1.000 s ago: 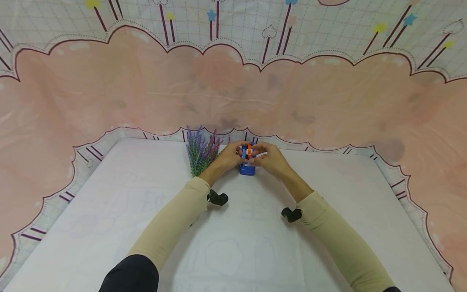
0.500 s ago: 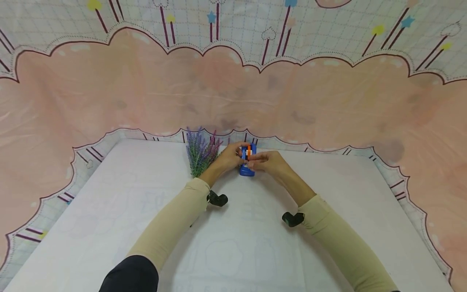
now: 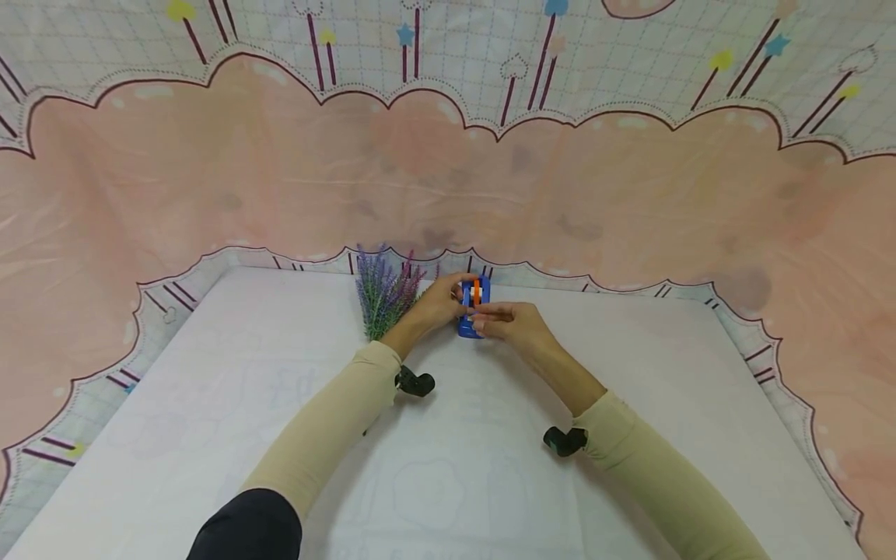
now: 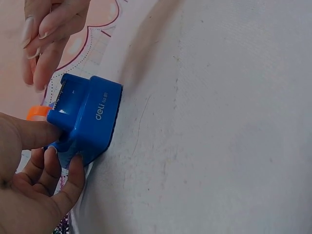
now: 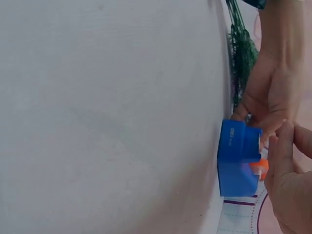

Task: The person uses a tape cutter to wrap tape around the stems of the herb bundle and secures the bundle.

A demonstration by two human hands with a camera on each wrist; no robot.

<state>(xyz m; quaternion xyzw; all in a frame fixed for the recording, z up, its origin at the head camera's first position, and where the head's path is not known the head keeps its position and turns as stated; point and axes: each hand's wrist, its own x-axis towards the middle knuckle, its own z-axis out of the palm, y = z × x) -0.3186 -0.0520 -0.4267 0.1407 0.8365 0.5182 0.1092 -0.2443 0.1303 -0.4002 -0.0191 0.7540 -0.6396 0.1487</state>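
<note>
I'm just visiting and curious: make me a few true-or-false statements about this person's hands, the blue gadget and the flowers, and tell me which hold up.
1. The left hand grips the blue tape dispenser. True.
2. In the head view, the purple flowers lie to the left of the dispenser. True.
3. The right hand rests on the purple flowers. False: the right hand is close to the dispenser, away from the flowers.
4. The dispenser's round part is green. False: it is orange.
5. The word "deli" is printed on the dispenser. True.
6. Both forearms are in black-and-white striped sleeves. False: the plain sleeves there are beige.
</note>
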